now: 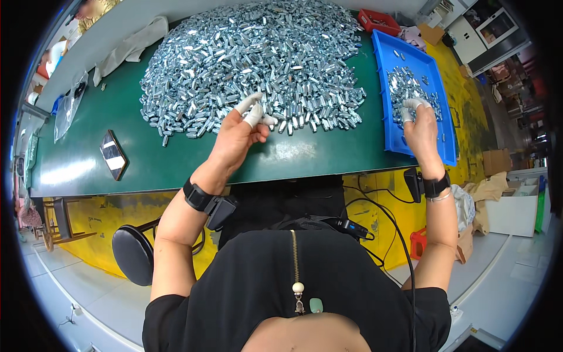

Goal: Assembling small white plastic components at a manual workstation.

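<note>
Silver hexagonal metal sleeves lie in a broad heap (252,64) at twelve o'clock from the wearer, with a smaller batch (404,82) at one o'clock, inside a shallow blue plastic tray (425,61). The bare left hand (237,130), with white finger covers (254,115) on several digits, is at the heap's six o'clock edge, thumb and forefinger slightly apart, the other fingers curled; whether it pinches a sleeve I cannot tell. Over the tray's sleeves, the right hand (420,124) bends its white-tipped fingers downward; what they grip, if anything, is hidden.

Working from the heap's near fringe seems best, since pieces there lie loose and one deep, while reaching into the middle could start a slide. Light fingertip contact should suit these small, smooth pieces, and spreading the tray's batch toward its twelve o'clock end would keep each one visible.

Farther out, the glossy green tabletop (193,164) carries a dark rectangular phone (113,154) at ten o'clock, best kept clear of stray metal. A red plastic bin (378,22) stands beyond the tray's eleven o'clock corner.
</note>
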